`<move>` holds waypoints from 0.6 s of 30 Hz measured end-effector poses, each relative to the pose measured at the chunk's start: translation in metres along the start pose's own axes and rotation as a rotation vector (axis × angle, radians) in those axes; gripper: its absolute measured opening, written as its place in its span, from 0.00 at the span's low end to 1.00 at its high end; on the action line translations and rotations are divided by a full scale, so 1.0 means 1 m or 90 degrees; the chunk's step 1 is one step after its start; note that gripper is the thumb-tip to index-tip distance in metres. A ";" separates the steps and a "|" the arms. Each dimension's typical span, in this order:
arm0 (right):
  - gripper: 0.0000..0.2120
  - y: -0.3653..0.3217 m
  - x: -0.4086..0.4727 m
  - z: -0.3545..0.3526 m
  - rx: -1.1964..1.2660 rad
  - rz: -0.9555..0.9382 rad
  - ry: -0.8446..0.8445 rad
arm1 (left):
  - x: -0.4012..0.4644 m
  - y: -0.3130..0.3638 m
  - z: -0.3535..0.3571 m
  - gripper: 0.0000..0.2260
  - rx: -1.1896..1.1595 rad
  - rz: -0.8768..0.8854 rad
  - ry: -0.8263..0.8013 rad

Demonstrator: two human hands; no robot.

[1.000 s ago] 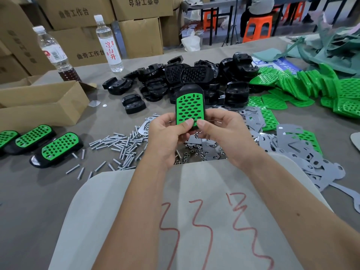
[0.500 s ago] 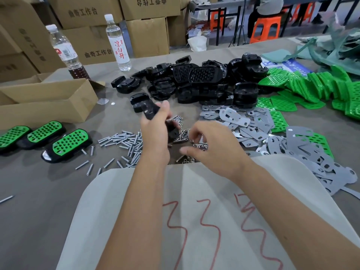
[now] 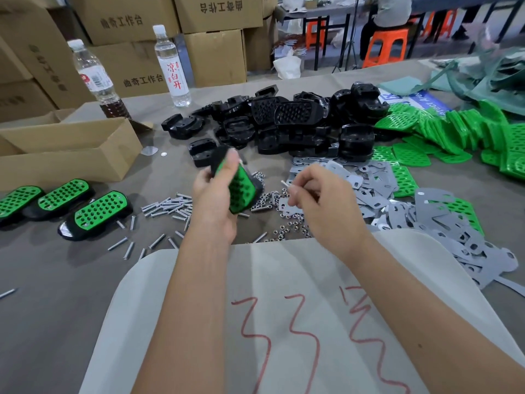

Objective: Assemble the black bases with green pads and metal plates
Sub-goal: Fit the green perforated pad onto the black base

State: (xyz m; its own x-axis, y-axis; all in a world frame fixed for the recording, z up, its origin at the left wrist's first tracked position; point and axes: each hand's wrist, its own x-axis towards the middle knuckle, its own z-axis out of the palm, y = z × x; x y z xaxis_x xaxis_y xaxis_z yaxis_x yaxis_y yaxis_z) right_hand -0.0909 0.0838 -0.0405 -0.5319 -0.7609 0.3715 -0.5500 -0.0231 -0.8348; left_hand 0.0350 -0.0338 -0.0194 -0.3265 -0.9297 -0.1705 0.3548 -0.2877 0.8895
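My left hand (image 3: pixel 211 199) grips a black base with a green pad (image 3: pixel 241 189) fitted in it, tilted on edge above the table. My right hand (image 3: pixel 318 199) pinches a small metal screw (image 3: pixel 285 183) just right of that base. A pile of black bases (image 3: pixel 295 126) lies behind. Loose green pads (image 3: pixel 454 132) spread at the right. Grey metal plates (image 3: pixel 443 220) lie scattered right of my right hand. Three finished bases with green pads (image 3: pixel 96 214) lie in a row at the left.
Loose screws (image 3: pixel 167 207) and nuts (image 3: pixel 284 226) lie under my hands. An open cardboard box (image 3: pixel 68 149) and two bottles (image 3: pixel 173 66) stand at the back left. A white sheet with red marks (image 3: pixel 284 322) covers the near edge. Stacked cartons line the back.
One second ago both hands held the padded base upright. My left hand then took it alone and turned it, while my right hand dipped to the screws and now holds one up.
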 end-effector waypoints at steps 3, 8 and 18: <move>0.06 0.004 0.003 -0.004 0.142 0.017 0.062 | -0.003 -0.007 0.006 0.16 0.077 -0.010 -0.050; 0.10 0.004 0.008 -0.011 0.309 0.025 0.089 | -0.010 -0.017 0.017 0.13 0.204 0.068 -0.062; 0.10 0.003 0.005 -0.011 0.224 0.007 0.094 | -0.014 -0.023 0.022 0.15 0.369 0.292 -0.106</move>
State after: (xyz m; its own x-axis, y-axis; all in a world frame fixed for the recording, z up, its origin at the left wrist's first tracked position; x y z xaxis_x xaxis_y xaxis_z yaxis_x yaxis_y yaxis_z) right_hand -0.1025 0.0868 -0.0369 -0.6373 -0.6617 0.3950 -0.3030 -0.2562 -0.9179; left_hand 0.0124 -0.0090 -0.0286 -0.4011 -0.8669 0.2959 -0.0154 0.3294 0.9441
